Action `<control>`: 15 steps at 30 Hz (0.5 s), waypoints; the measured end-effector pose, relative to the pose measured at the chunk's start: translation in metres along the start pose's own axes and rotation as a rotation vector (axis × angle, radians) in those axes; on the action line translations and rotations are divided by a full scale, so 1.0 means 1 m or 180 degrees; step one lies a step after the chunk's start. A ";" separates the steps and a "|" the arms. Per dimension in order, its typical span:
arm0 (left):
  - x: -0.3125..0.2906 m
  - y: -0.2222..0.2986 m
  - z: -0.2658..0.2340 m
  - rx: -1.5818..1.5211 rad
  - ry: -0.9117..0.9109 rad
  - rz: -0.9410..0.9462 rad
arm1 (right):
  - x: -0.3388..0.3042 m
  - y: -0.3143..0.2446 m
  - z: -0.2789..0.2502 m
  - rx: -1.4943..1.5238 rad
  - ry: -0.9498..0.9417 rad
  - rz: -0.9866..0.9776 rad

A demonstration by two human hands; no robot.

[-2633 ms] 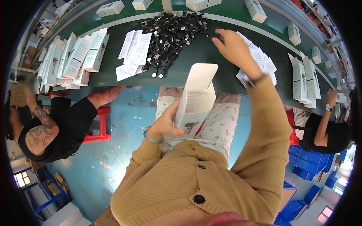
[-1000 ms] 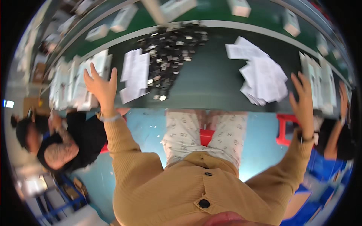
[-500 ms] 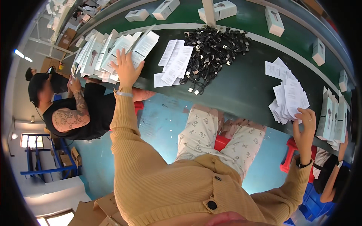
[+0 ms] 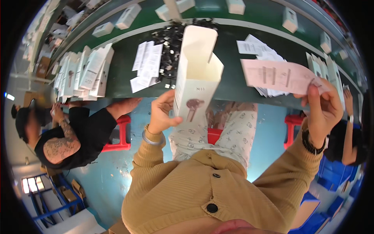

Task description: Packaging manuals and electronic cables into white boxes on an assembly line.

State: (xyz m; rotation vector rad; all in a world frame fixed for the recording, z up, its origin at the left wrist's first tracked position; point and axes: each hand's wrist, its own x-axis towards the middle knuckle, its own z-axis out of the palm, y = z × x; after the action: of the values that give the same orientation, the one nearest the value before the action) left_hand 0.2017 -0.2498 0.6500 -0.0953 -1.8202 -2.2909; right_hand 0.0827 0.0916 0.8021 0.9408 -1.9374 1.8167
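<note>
- Both hands are grasping things: the left hand (image 4: 162, 113) is clasping an open white box (image 4: 196, 97), while the right hand (image 4: 324, 107) is pinching a pinkish leaflet (image 4: 276, 76).
- Far left, a co-worker (image 4: 58, 148) in black is sitting near the bench, one tattooed arm showing.
- Next along, a row of white boxes (image 4: 91, 72) is leaning together on the dark green bench (image 4: 228, 46).
- Right of those, white sheets (image 4: 147, 64) are overlapping one another beside a heap of black cables (image 4: 170, 54); the heap is looking blurred from where I'm standing, so its pale bits are probably plugs.
- In the middle, the open box is pointing mouth-up above the person's lap, flap raised, with the left thumb resting on its printed front.
- Further right, the leaflet is hanging in front of a fanned pile of papers (image 4: 265, 52), thumb and fingers nipping its right end.
- Far right, more white cartons (image 4: 334, 72) are standing on the bench, just beyond the right hand.
</note>
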 end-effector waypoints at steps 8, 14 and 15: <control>-0.014 -0.024 0.022 -0.0028 -0.0671 -0.0340 | 0.014 -0.012 0.024 -0.0886 -0.1300 0.0118; -0.029 -0.033 0.025 -0.0018 -0.0959 -0.0499 | 0.006 0.013 0.056 -0.0665 -0.1943 0.0058; -0.035 -0.038 0.021 -0.0161 -0.0804 -0.0541 | 0.012 0.023 0.060 -0.0717 -0.1765 -0.0015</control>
State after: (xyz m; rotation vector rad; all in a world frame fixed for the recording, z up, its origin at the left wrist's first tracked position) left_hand 0.2265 -0.2168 0.6127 -0.2587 -1.9571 -2.5430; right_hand 0.0713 0.0304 0.7842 1.4774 -2.3845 1.3840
